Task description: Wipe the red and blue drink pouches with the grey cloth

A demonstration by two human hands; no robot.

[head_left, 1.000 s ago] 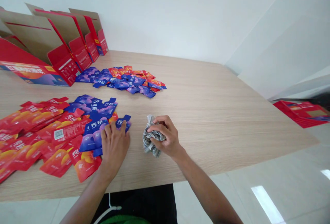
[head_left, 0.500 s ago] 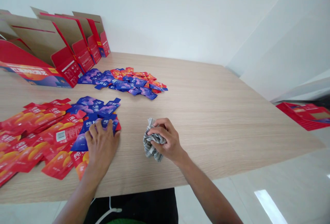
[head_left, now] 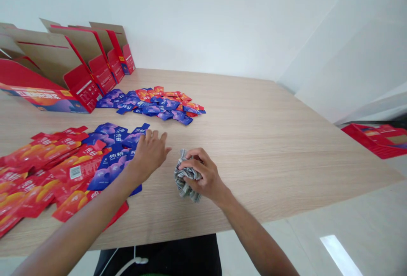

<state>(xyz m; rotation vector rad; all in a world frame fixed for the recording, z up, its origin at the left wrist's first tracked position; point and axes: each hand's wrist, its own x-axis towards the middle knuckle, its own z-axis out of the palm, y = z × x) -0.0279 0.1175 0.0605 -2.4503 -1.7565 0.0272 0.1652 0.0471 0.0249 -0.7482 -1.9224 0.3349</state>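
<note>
My right hand is closed round a crumpled grey striped cloth pressed on the wooden table. My left hand lies with its fingers stretched out, flat at the right edge of the near pile of blue packets. Red and orange packets spread to the left of that pile. The two hands are a short gap apart.
A second heap of mixed blue and red packets lies farther back. Open red cardboard boxes stand at the back left by the white wall. Flat red boxes lie off the table at right. The table's near edge runs just below my hands.
My left hand has moved right and forward, from on top of the blue packets to their right edge, nearer the cloth. The right hand has stayed on the cloth.
</note>
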